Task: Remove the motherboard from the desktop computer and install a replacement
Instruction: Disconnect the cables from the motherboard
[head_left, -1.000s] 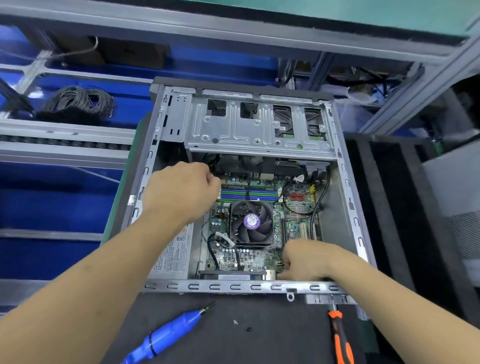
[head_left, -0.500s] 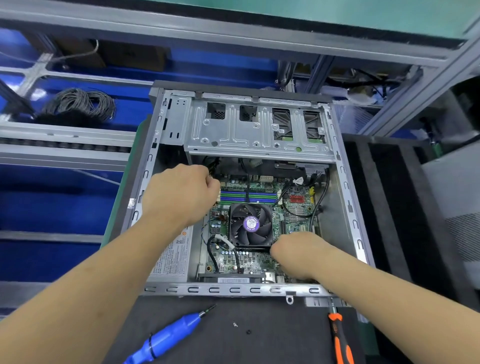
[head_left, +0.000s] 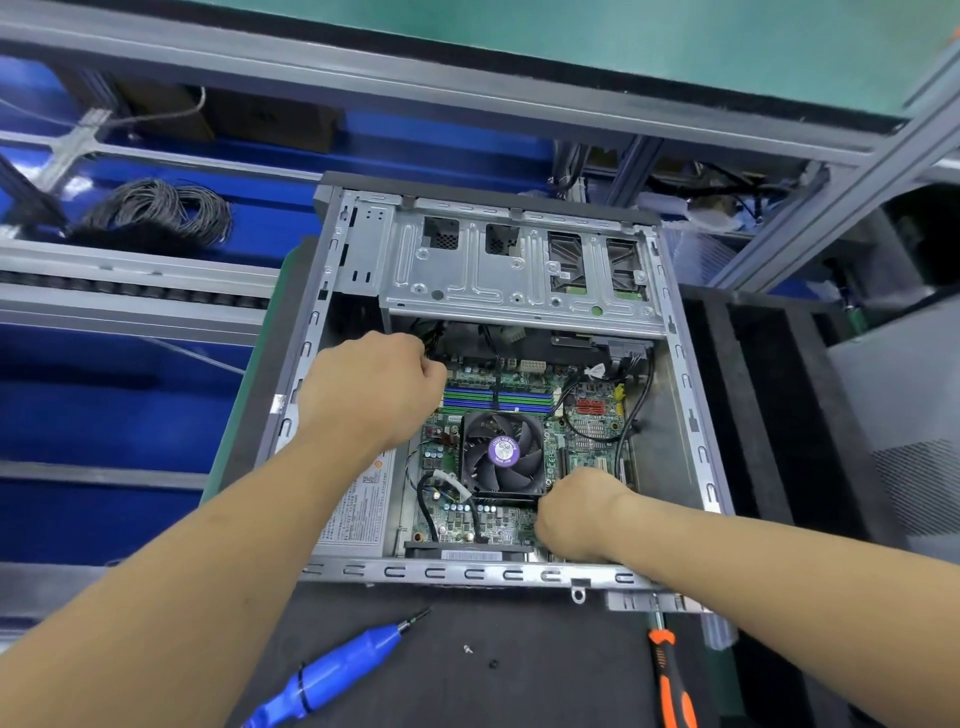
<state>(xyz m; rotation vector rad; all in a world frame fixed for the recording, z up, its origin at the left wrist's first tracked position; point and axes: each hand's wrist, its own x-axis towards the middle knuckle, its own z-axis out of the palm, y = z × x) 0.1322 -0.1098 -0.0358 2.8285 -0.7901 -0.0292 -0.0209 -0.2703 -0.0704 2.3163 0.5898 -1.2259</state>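
Note:
The open desktop case (head_left: 467, 574) lies flat with the green motherboard (head_left: 592, 431) inside and a black CPU fan (head_left: 503, 451) at its middle. My left hand (head_left: 371, 392) sits at the board's upper left corner, fingers curled down beside a black cable bundle (head_left: 431, 338). My right hand (head_left: 582, 512) is curled at the fan's lower right corner, knuckles up, fingertips tucked down onto the board. Both hands hide what their fingertips hold.
A metal drive cage (head_left: 519, 270) covers the case's far half. The power supply (head_left: 358, 509) lies left of the board. A blue electric screwdriver (head_left: 337, 670), two loose screws (head_left: 467, 648) and an orange-handled screwdriver (head_left: 672, 686) lie on the dark mat. Coiled wire (head_left: 161, 210) rests far left.
My right hand has moved from the board's near edge up and left to the fan's lower right corner. The left hand has stayed at the upper left corner.

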